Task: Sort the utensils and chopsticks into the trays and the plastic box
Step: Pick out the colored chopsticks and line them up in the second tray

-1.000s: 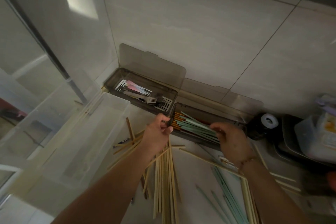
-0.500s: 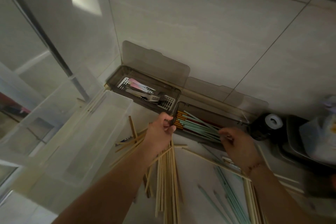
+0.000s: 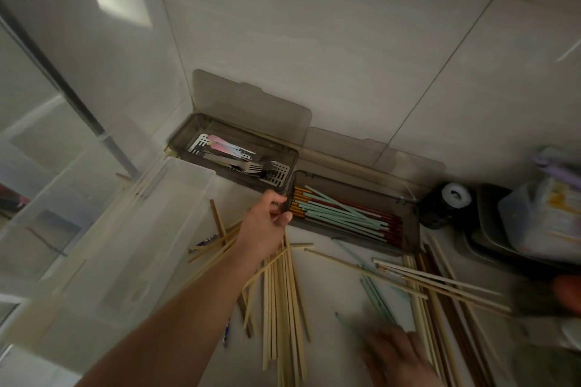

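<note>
two trays (image 3: 408, 229) are being seen; one's corner is being gripped by the left hand (image 3: 265, 223). the blurred right hand (image 3: 397, 355) is being held low, grip unclear.

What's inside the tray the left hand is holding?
The right tray, gripped at its corner by the left hand, holds mint-green chopsticks lying over dark red ones with gold ends. Its floor beneath them is covered.

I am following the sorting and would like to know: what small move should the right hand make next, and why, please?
Probably close on one of the mint-green chopsticks lying loose on the counter. The right hand hovers blurred just short of them, holding nothing I can see, while the left hand grips the corner of the chopstick tray, which already holds matching green ones.
</note>
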`<action>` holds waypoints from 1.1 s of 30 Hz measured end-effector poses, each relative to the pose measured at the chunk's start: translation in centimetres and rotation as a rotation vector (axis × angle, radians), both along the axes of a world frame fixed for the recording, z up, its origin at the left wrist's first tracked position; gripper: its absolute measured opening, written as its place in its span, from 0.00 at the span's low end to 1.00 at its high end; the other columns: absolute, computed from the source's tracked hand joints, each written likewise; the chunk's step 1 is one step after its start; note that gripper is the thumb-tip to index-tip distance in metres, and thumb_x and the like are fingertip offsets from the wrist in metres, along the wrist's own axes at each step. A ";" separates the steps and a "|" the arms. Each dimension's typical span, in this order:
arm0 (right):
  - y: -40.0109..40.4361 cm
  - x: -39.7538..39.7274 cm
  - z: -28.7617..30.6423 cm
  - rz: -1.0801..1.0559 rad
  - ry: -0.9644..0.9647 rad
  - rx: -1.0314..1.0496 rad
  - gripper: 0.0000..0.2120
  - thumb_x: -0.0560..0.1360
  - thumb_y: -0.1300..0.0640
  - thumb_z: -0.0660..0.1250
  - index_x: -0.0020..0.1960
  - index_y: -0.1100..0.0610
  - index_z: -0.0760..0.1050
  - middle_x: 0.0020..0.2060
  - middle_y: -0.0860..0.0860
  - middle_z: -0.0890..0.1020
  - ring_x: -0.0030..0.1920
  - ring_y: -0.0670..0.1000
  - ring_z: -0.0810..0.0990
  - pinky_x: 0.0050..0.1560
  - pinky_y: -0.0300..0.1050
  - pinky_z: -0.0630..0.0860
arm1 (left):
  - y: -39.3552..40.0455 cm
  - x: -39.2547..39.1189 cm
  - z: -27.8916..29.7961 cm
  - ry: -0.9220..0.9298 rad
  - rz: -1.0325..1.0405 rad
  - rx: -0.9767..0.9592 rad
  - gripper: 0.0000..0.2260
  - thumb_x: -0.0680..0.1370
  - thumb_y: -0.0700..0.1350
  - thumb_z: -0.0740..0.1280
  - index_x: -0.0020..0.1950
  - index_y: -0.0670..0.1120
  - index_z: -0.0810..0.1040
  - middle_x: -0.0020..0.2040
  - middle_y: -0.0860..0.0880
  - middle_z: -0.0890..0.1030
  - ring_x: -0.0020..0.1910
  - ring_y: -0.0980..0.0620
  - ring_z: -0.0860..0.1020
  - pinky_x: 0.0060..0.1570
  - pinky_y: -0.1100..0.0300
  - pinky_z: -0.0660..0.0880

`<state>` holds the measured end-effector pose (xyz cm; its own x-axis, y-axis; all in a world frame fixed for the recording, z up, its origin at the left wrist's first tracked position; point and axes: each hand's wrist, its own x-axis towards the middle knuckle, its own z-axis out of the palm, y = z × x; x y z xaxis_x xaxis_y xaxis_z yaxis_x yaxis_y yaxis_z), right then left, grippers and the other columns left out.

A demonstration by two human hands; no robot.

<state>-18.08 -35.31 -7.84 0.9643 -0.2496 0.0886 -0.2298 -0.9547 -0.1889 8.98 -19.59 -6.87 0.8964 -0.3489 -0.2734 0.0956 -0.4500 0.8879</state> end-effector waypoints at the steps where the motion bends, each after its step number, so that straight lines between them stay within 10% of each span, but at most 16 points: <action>1: 0.6 0.2 0.4 -0.020 -0.004 0.007 0.33 0.79 0.38 0.40 0.43 0.45 0.84 0.42 0.46 0.83 0.36 0.55 0.81 0.38 0.40 0.77 | 0.0 0.0 0.0 -0.001 -0.002 0.003 0.12 0.77 0.44 0.68 0.53 0.60 0.70 0.48 0.61 0.76 0.49 0.61 0.75 0.41 0.69 0.67; 7: 2.8 2.2 3.2 -0.253 0.058 0.138 0.04 0.69 0.54 0.69 0.41 0.46 0.80 0.34 0.46 0.81 0.34 0.53 0.82 0.33 0.42 0.78 | 0.0 0.0 0.3 0.005 -0.004 0.024 0.12 0.77 0.45 0.68 0.53 0.60 0.70 0.48 0.61 0.76 0.49 0.60 0.76 0.40 0.67 0.68; 12: 0.6 6.2 6.1 -0.291 -0.117 0.522 0.11 0.76 0.49 0.60 0.45 0.30 0.69 0.36 0.34 0.79 0.36 0.32 0.76 0.33 0.25 0.69 | 0.0 0.0 0.1 0.020 0.010 0.007 0.12 0.77 0.45 0.68 0.53 0.60 0.71 0.47 0.61 0.76 0.49 0.63 0.76 0.40 0.68 0.68; 19: -5.6 15.4 6.6 0.001 -0.161 0.381 0.15 0.75 0.73 0.60 0.51 0.59 0.80 0.47 0.53 0.77 0.46 0.48 0.75 0.49 0.20 0.63 | 0.0 0.1 0.0 0.030 -0.002 0.008 0.14 0.77 0.45 0.68 0.47 0.65 0.69 0.47 0.62 0.76 0.48 0.66 0.74 0.40 0.69 0.69; 33: -7.1 20.4 2.0 0.057 0.098 0.281 0.13 0.71 0.72 0.66 0.51 0.60 0.81 0.49 0.57 0.80 0.47 0.56 0.80 0.54 0.46 0.77 | 0.1 0.1 -0.1 0.028 -0.005 -0.001 0.15 0.78 0.45 0.67 0.47 0.66 0.68 0.46 0.63 0.75 0.48 0.69 0.73 0.41 0.71 0.67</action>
<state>2.36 -42.38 -5.80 0.9780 -0.1966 -0.0702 -0.2075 -0.8799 -0.4275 9.08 -19.54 -6.95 0.8865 -0.3538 -0.2981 0.1184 -0.4495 0.8854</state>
